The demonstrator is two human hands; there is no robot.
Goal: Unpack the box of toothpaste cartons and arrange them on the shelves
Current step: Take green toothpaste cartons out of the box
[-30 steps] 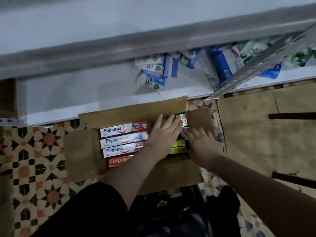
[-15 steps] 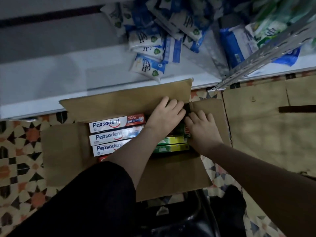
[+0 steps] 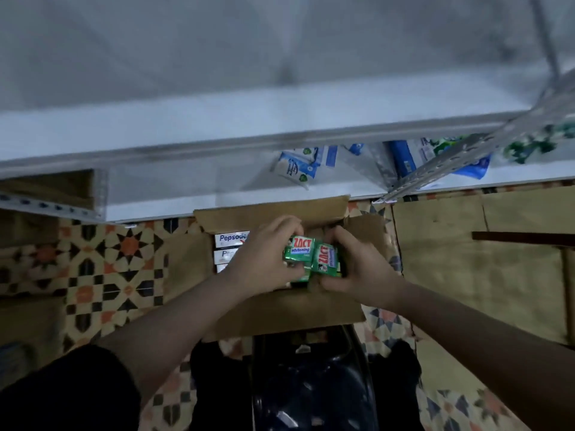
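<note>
An open brown cardboard box [image 3: 273, 309] sits on the patterned floor below the white shelf [image 3: 249, 126]. My left hand [image 3: 264, 259] and my right hand [image 3: 357, 269] together grip a bunch of green Zact toothpaste cartons [image 3: 311, 255], held end-up just above the box. White and red Pepsodent cartons [image 3: 231, 241] still lie in the box's left side, partly hidden by my left hand.
Blue and white pouches [image 3: 298, 166] and blue packs [image 3: 410, 157] lie on the lower shelf [image 3: 174, 194]. A perforated metal upright [image 3: 451, 163] slants at right. Flattened cardboard [image 3: 485, 253] covers the floor at right. A dark object [image 3: 311, 384] sits below the box.
Both hands, which were reaching into the box's right side, have closed on the green cartons and lifted them up out of the box. The camera has tilted up towards the shelf.
</note>
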